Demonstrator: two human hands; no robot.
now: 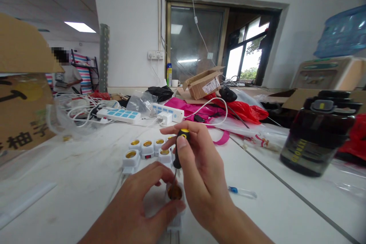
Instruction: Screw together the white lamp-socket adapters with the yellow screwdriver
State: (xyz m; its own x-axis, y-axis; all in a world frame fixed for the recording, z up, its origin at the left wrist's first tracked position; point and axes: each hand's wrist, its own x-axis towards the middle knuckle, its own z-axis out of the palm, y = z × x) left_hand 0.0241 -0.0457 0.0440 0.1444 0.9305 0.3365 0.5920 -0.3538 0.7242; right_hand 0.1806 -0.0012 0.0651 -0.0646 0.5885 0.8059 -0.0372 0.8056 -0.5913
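My right hand (203,167) grips a screwdriver (177,152) with a black and yellow handle, held nearly upright. Its thin shaft points down into the brass-coloured opening of a white lamp socket (175,192) on the table. Thumb and fingers of my left hand (140,198) close around that socket from the left. Just beyond my hands stand several more white lamp sockets (147,145) with the same brass-lined openings. Whether the screwdriver tip touches a screw is hidden inside the socket.
To the right lie a blue-ended clear tool (241,192) and a large dark water bottle (316,137). White power strips (118,114) and tangled cables sit at the back, near a small open carton (203,84). A cardboard box (24,114) stands left. A person (68,74) is far behind.
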